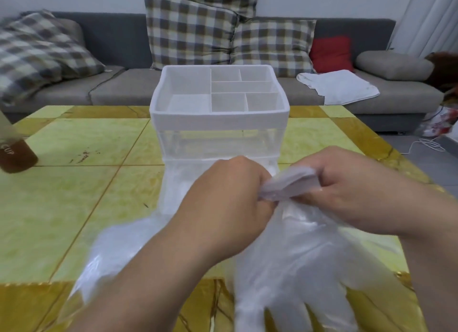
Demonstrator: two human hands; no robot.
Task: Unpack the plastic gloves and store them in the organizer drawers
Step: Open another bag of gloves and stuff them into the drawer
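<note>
Left hand [233, 195] and right hand [352, 183] close together, both in a tight pinch on the glove stack [290, 183].

The left hand [230, 195] and right hand [352, 183] cover the lower front of the organizer [219, 118], and their fingertips are buried in the bunched cuffs of the plastic gloves [292, 257]. The gloves' fingers run off the bottom edge. A clear wrapper [111, 252] beside them is blurred. The left edge cuts off a bottle [14, 155] of brown liquid. A dark brown thing [443, 68] at the right edge cannot be identified.
</note>
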